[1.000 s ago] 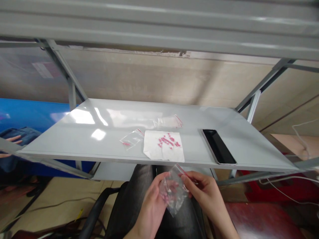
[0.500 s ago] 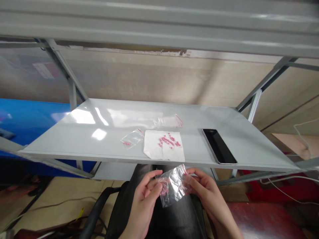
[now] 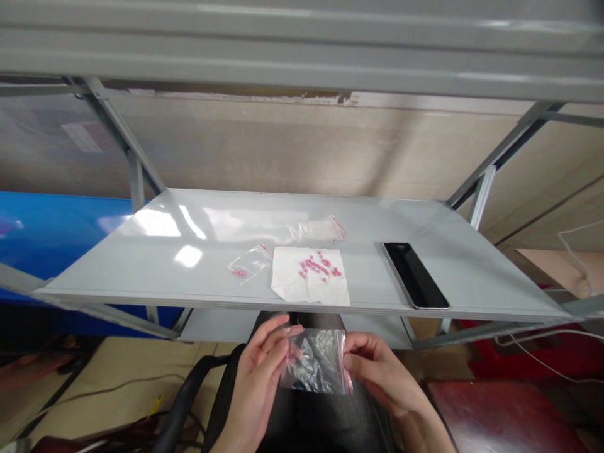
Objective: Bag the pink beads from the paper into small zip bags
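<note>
Both my hands hold a clear plastic zip bag (image 3: 314, 362) up over my lap, below the shelf's front edge. My left hand (image 3: 257, 371) pinches its left side, and my right hand (image 3: 377, 365) grips its red-edged right side. No pink beads show through the creased plastic. On the white shelf (image 3: 141, 251) lies a crumpled white tissue (image 3: 295, 280) holding several pink beads (image 3: 317, 265). Left of it is a small clear bag (image 3: 250, 263) with a few pink beads, and behind it lies another clear bag (image 3: 318, 230).
A black smartphone (image 3: 415, 275) lies face up on the shelf to the right. Grey metal uprights and a wide upper beam (image 3: 302, 50) frame the shelf. Below are my dark trousers (image 3: 325, 421), a black chair armrest (image 3: 182, 396) and a red seat (image 3: 500, 415).
The bag has turned, with its red-edged side now at the right, and hangs flatter between my hands. Its pink beads no longer show. A hand seen at the far left one second ago has gone.
</note>
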Motion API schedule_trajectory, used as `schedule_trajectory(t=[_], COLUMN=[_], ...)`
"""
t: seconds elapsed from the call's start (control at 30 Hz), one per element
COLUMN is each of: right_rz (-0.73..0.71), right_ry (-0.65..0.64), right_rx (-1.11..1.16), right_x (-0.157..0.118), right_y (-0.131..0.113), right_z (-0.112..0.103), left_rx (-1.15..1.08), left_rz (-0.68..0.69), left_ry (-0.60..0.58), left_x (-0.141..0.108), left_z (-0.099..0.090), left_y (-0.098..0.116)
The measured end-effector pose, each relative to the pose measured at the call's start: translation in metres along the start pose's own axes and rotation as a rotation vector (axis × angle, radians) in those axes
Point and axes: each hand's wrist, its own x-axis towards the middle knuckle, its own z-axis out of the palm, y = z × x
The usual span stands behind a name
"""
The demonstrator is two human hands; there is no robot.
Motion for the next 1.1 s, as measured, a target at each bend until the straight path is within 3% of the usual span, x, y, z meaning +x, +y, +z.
schedule_trajectory(t=[0.13, 0.2, 0.33, 0.5, 0.7, 0.77, 0.9, 1.0, 1.1], right_rz=[-0.037, -0.039, -0.027, -0.019, 0.018, -0.020, -0.165, -0.239, -0.265], right_ry=[0.017, 0.024, 0.062, 0.088, 0.068, 0.098, 0.241, 0.407, 0.481], right_rx=[0.079, 0.031, -0.157, -0.293, -0.271, -0.394, -0.766, -0.974, -1.126], right_x=[0.008, 0.012, 0.016, 0.014, 0.010, 0.009, 0.006, 0.003, -0.001], right_y=[0.006, 0.008, 0.011, 0.017, 0.017, 0.017, 0.022, 0.026, 0.023], right_z=[0.011, 0.017, 0.029, 0.037, 0.031, 0.030, 0.032, 0.036, 0.041], left_rx=[0.269, 0.418, 0.652, 0.857, 0.853, 0.995, 1.326, 1.418, 1.423], left_rz=[0.322, 0.399, 0.305, 0.311, 0.199, 0.270, 0.552, 0.687, 0.743], left_ry=[0.118, 0.021, -0.336, -0.365, -0.450, -0.434, -0.306, -0.218, -0.182], left_x=[-0.002, -0.007, -0.015, -0.013, -0.012, -0.011, -0.007, -0.007, -0.008], left_z=[-0.003, 0.001, 0.014, 0.016, 0.012, 0.010, 0.007, 0.007, 0.006], left_y=[-0.003, -0.001, 0.004, 0.006, 0.011, 0.006, -0.005, -0.009, -0.006])
